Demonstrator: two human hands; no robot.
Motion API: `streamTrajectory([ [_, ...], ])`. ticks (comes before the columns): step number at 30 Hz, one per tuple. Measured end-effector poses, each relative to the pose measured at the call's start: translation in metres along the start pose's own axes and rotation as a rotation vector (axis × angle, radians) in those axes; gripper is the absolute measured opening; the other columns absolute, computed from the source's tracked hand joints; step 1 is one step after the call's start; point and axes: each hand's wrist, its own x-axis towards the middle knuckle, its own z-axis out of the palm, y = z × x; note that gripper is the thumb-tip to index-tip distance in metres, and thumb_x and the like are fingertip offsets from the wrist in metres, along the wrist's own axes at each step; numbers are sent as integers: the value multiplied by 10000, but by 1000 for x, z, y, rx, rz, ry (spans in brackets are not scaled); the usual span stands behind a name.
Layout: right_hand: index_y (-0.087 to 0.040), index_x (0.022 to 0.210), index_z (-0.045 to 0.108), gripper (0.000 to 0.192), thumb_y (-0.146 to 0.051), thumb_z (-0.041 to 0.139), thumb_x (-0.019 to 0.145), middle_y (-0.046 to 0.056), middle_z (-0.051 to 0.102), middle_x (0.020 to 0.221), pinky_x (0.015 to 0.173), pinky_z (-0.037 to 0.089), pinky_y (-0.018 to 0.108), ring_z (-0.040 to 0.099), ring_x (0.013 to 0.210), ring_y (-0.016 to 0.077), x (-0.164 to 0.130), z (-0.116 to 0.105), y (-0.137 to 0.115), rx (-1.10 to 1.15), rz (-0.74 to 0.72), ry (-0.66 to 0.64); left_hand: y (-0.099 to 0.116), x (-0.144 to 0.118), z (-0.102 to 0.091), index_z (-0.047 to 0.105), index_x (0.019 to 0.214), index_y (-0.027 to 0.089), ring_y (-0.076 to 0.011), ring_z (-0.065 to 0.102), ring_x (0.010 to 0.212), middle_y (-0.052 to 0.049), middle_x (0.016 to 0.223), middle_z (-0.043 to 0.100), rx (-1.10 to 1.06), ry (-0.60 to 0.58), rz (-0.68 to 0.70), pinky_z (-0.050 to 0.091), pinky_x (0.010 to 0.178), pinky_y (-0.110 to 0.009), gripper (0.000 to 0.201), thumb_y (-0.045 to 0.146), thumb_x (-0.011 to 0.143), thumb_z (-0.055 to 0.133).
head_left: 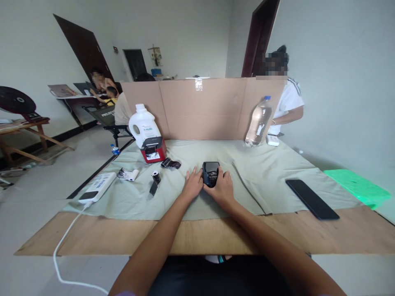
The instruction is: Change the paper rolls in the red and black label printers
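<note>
A small dark boxy device with a grey panel on top lies on the pale green cloth in front of me. My right hand wraps round its right side, thumb at the near edge and fingers along the right and top. Beside its left edge, my left hand rests on the cloth with fingers stretched out, the nearest ones at the device's side. To the left lie a dark film-like roll, a dark patterned strip and a white roll with a printed end.
A red and black device stands before a white jug. A white power strip is at left, a black phone at right. A cardboard panel and water bottle stand behind; a person is beyond.
</note>
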Motion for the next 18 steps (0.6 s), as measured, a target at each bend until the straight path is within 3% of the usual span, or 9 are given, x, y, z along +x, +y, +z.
streamTrajectory([
  [5,-88,1467,412,950,-566,748,719,170,555,1109,849,430,404,563,996,327,-1,-1,0,-37,28,-48,1,0,0,410,1528,158,-290,181,1555,-73,1594,411,-8,23,-40,147,1257,-579,607,153,926,337],
  [13,-81,1501,361,983,-522,754,715,189,551,1159,870,435,410,564,1056,343,-2,-1,3,-35,-11,-60,-2,1,-5,599,1380,201,-278,324,1507,-65,1476,561,1,102,-23,218,1246,-541,493,184,904,474],
  [18,-76,1487,380,968,-513,754,709,192,578,1137,864,442,409,575,1048,342,1,-2,4,-17,-33,-61,-5,2,-5,614,1364,192,-261,355,1493,-58,1452,583,-28,104,12,227,1246,-532,482,169,906,466],
])
